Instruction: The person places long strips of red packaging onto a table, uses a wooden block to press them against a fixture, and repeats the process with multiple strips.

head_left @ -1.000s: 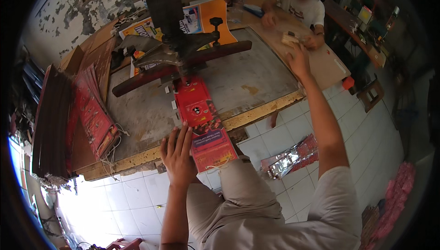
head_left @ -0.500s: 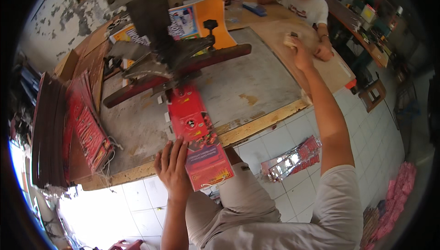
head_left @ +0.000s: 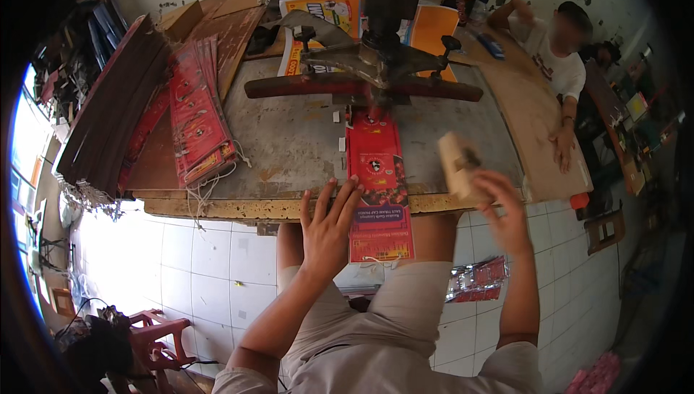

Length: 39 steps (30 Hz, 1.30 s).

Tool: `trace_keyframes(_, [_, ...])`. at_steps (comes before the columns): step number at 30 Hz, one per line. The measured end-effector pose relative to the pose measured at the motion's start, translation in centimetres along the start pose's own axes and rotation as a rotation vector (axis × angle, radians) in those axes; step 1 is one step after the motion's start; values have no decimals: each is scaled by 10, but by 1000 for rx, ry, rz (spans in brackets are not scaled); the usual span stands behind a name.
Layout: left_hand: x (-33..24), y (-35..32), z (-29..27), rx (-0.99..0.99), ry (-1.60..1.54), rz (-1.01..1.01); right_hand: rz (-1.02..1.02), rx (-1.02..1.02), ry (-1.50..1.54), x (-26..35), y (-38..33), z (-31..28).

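A long red printed strip (head_left: 376,170) runs from under the dark metal press (head_left: 372,61) toward me. Its lower end, with a white string, overhangs the table's front edge above my lap. My left hand (head_left: 329,224) lies along the strip's left edge, fingers stretched and apart, fingertips touching it. Right of the strip, my right hand (head_left: 504,210) has bent fingers at the lower right edge of a pale wooden block (head_left: 454,166), gripping it. The block has a dark piece on its face and is somewhat blurred.
On the left, red printed strips (head_left: 195,119) with white strings lie beside a tall stack of dark-edged sheets (head_left: 108,112). Colourful printed sheets (head_left: 332,14) lie behind the press. A person (head_left: 564,54) sits at the far right. Shiny red packets (head_left: 477,280) lie on the tiled floor.
My right hand has come back from the far right side toward me with the wooden block. The view has swung, and my left hand stays at the strip's left edge.
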<state>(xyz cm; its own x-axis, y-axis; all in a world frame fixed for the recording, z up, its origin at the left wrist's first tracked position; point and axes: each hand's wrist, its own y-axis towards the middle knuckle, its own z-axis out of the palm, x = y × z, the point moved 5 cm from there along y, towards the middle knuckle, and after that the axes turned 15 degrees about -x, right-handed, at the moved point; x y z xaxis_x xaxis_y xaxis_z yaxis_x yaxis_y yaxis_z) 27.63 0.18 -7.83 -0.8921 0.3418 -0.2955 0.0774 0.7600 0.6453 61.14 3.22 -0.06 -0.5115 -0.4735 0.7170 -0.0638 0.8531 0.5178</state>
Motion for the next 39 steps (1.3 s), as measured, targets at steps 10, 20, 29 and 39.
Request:
trace_keyframes(10, [2,-2,7,-39,-50,-4,-373,174,-20,63,33,128])
trace_keyframes(20, [2,-1,2,-27,11,28,-446,74,-135,29,81,173])
trace_keyframes(29, [3,-1,5,-20,-12,7,-426,84,-146,23,85,176])
trace_keyframes(39, [3,-1,3,-2,-20,-10,-348,77,-91,20,88,174])
